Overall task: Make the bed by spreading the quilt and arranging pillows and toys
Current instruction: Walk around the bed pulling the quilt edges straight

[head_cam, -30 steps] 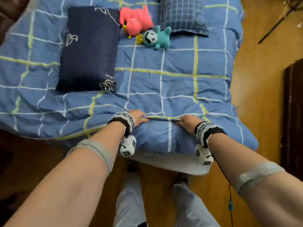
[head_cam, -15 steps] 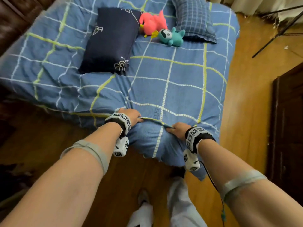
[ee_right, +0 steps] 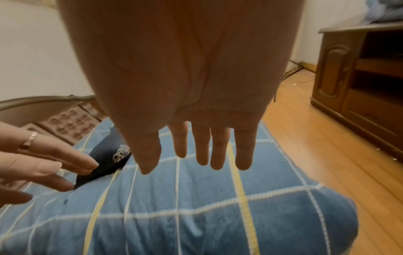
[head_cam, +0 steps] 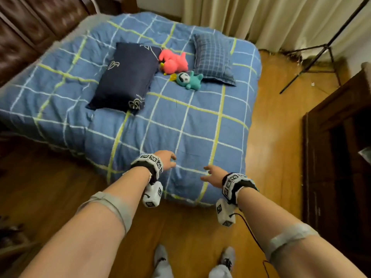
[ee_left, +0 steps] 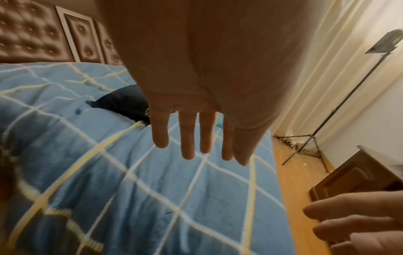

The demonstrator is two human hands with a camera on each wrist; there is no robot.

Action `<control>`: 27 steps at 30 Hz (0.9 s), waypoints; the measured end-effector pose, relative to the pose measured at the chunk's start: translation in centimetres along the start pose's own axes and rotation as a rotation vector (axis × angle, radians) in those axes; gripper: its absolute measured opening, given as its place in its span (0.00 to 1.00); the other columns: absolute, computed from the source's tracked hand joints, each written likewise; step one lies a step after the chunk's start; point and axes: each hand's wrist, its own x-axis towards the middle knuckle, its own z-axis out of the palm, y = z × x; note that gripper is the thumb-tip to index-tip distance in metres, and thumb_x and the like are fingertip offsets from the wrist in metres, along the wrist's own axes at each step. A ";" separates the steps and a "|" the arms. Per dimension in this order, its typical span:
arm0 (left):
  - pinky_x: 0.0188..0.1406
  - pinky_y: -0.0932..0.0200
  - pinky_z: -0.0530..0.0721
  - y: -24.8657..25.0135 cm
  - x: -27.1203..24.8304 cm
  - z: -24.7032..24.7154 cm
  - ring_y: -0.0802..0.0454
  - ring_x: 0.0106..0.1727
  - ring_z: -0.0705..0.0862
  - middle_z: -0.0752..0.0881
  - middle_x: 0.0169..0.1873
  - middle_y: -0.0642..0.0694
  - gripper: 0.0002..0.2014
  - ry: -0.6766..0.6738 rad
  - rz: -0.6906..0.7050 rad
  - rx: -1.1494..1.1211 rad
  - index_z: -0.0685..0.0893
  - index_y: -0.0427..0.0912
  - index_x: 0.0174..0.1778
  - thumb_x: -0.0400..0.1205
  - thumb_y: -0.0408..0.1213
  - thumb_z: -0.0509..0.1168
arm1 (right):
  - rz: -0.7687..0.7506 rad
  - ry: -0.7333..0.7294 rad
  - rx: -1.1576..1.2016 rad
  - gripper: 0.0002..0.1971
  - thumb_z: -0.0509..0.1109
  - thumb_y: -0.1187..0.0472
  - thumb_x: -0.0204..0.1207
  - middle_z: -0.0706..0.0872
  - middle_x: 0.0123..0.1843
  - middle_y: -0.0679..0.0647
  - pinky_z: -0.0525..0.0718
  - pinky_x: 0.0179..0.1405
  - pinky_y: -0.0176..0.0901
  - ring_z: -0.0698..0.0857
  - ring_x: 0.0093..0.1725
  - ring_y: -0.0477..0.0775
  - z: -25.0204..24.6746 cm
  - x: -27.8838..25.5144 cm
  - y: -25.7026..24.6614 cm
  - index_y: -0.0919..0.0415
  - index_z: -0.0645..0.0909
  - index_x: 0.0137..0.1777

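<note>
The blue checked quilt [head_cam: 180, 121] lies spread over the whole bed. On it rest a dark navy pillow [head_cam: 124, 79], a small blue checked pillow [head_cam: 214, 57], a pink plush toy [head_cam: 174, 62] and a teal plush toy [head_cam: 189, 80] between the pillows. My left hand [head_cam: 167, 159] and right hand [head_cam: 210, 174] hover above the quilt's near end, apart from the cloth, holding nothing. The wrist views show straight, spread fingers [ee_left: 187, 138] [ee_right: 202, 146] over the quilt [ee_left: 152, 189] [ee_right: 196, 207].
A brown tufted headboard [head_cam: 30, 31] runs along the bed's left. Wooden floor [head_cam: 277, 137] lies to the right, with a dark wooden cabinet [head_cam: 341, 147], a black tripod stand [head_cam: 313, 57] and cream curtains [head_cam: 271, 19] behind.
Both hands let go of the quilt's folded edge and lifted off it, fingers now spread. The quilt edge dropped flat over the bed end, and my view pulled back and up.
</note>
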 end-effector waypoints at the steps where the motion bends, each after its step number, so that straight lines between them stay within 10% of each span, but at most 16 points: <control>1: 0.69 0.57 0.74 2.4 -0.2 -0.7 0.44 0.72 0.78 0.80 0.72 0.44 0.20 0.009 0.014 0.002 0.78 0.46 0.74 0.85 0.43 0.62 | 0.001 0.015 0.023 0.33 0.69 0.48 0.82 0.73 0.79 0.62 0.76 0.74 0.55 0.76 0.75 0.63 -1.6 -1.0 1.5 0.57 0.64 0.83; 14: 0.60 0.57 0.79 35.1 2.0 -6.1 0.47 0.65 0.83 0.84 0.66 0.46 0.17 0.138 0.262 -0.059 0.81 0.46 0.70 0.85 0.44 0.61 | -0.047 0.354 0.320 0.26 0.68 0.58 0.84 0.77 0.74 0.65 0.77 0.58 0.46 0.80 0.70 0.64 -24.7 -13.3 25.1 0.63 0.68 0.80; 27: 0.56 0.55 0.84 51.6 24.9 -14.6 0.47 0.56 0.87 0.89 0.59 0.44 0.16 0.069 0.268 -0.098 0.85 0.44 0.66 0.84 0.42 0.63 | -0.031 0.358 0.264 0.23 0.68 0.54 0.84 0.81 0.72 0.59 0.77 0.53 0.41 0.83 0.65 0.57 -47.5 -2.1 37.3 0.55 0.72 0.78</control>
